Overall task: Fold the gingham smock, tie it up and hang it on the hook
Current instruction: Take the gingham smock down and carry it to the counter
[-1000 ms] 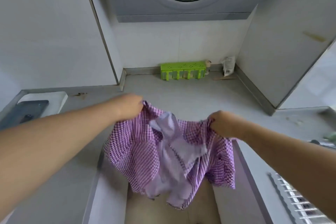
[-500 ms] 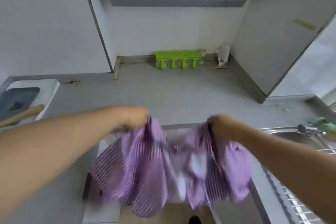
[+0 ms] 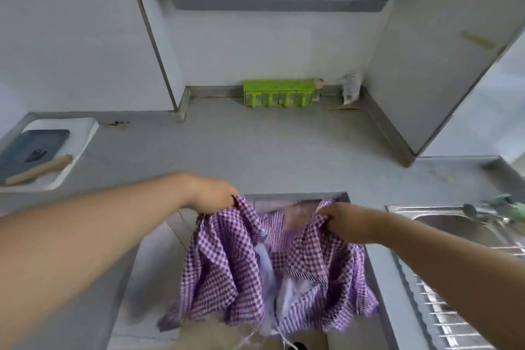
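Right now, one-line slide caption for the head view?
Both hands, left and right, hold the purple gingham smock bunched by its top edge, hanging in front of the grey counter.

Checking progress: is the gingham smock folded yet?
Not folded: the smock hangs loose and bunched from the left hand and right hand.

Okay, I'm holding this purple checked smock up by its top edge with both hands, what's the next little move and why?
Probably carry the gingham smock forward and lay it flat on the bare counter. The left hand and right hand each pinch a top corner, but the cloth hangs bunched over the gap in front of the counter, so a neat fold likely needs a surface.
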